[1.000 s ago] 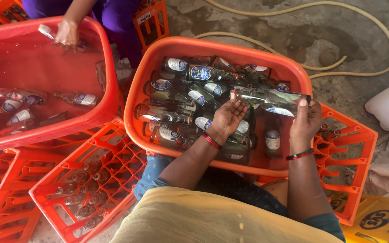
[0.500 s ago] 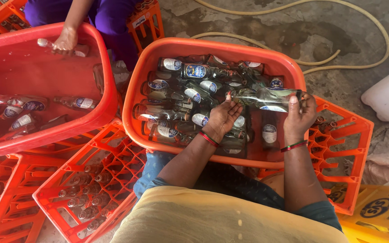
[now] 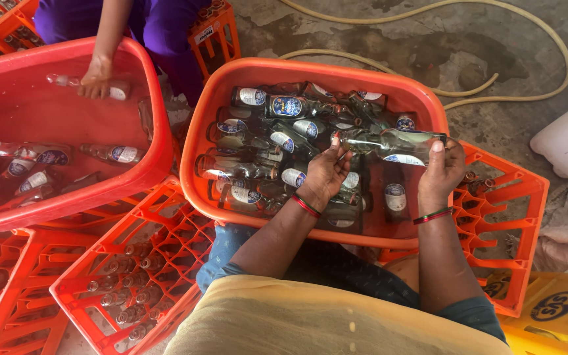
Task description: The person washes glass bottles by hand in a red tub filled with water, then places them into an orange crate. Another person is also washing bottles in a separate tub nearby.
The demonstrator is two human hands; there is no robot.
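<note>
While the glass bottle (image 3: 389, 146) lay crosswise over the orange tub (image 3: 198, 125) (near its right edge), the left hand (image 3: 327, 172) and right hand (image 3: 443, 169) gripped its ends.

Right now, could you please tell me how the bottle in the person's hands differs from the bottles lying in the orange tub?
The held bottle is lifted above the water, gripped by left hand and right hand; the tub bottles lie soaking in the orange tub, untouched. Both are clear glass with blue-and-white labels, lying sideways.

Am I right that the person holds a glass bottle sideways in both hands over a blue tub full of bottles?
Not quite: the tub is orange, not blue, as the head view shows. The left hand and right hand do hold a glass bottle sideways over it.
</note>
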